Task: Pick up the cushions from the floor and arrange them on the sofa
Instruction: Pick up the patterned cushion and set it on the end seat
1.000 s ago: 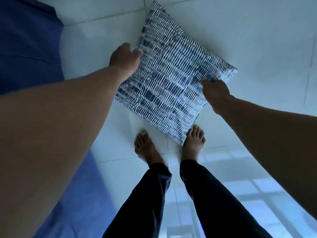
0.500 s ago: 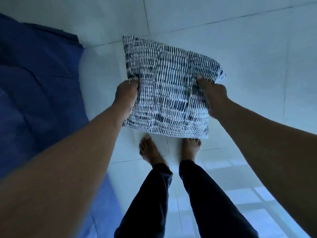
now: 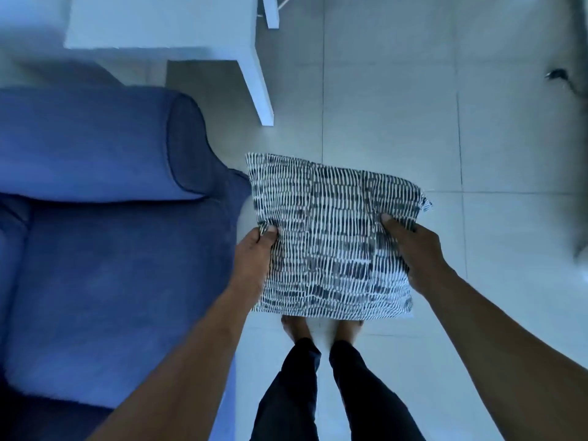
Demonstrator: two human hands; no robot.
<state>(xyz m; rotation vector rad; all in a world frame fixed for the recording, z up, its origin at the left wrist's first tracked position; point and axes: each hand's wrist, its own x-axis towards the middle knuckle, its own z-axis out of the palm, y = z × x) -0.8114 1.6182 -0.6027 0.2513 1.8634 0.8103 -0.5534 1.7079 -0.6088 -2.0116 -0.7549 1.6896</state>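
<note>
Two hands, left hand (image 3: 254, 259) and right hand (image 3: 413, 249), grip the patterned cushion (image 3: 334, 237) by its side edges. Cushion hides the toes; blue sofa (image 3: 111, 249) is cut off at left.

Dim, cool blue cast overall. Pale glossy tiled floor (image 3: 397, 106) brightest, soft sheen, no hard shadows. Wide-angle bending at edges. Blue fabric sofa (image 3: 111, 249) and top-left corner soft, possibly motion blur.

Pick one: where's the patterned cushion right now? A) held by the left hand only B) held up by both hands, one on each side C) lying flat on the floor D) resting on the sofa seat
B: the left hand and right hand each pinch a side edge of the cushion, which hangs above the feet, beside the sofa.
</note>
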